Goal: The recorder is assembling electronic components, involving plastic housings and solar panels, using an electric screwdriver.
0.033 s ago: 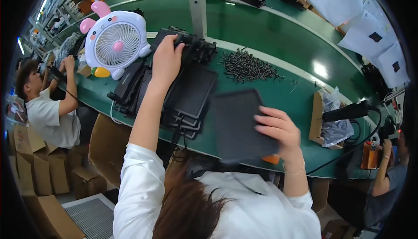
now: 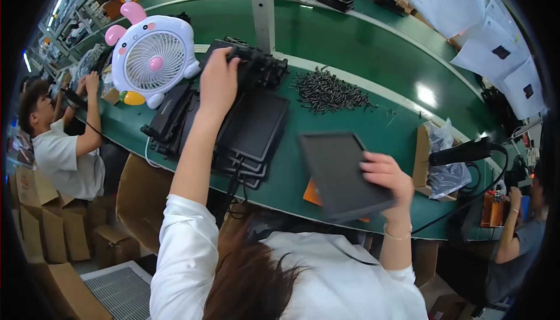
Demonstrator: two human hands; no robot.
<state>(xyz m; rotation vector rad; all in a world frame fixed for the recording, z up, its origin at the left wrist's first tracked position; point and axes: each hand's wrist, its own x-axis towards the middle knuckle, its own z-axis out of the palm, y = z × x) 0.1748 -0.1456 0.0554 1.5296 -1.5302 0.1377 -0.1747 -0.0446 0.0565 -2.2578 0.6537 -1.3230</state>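
Note:
My right hand (image 2: 391,180) grips the right edge of a flat black rectangular panel (image 2: 347,174) with a raised rim, tilted above the near side of the green bench. Part of an orange object (image 2: 311,192) shows beneath the panel. At the back of the bench, my left hand (image 2: 218,84) is closed on a black plastic bracket (image 2: 248,63) in a heap of similar parts; its fingertips are partly hidden. Similar black panels (image 2: 256,123) lie stacked just in front of that heap, and more black parts (image 2: 170,119) lie left of my forearm.
A pile of small black screws (image 2: 332,91) lies right of the heap. A rabbit-shaped fan (image 2: 154,60) stands at the left. On the right, a cardboard box (image 2: 421,160) holds plastic bags beside a black corded tool (image 2: 461,152). Co-workers sit left (image 2: 64,145) and right (image 2: 522,232).
My right hand has carried the black panel rightward and toward me, uncovering more of the orange object. My left hand remains at the heap.

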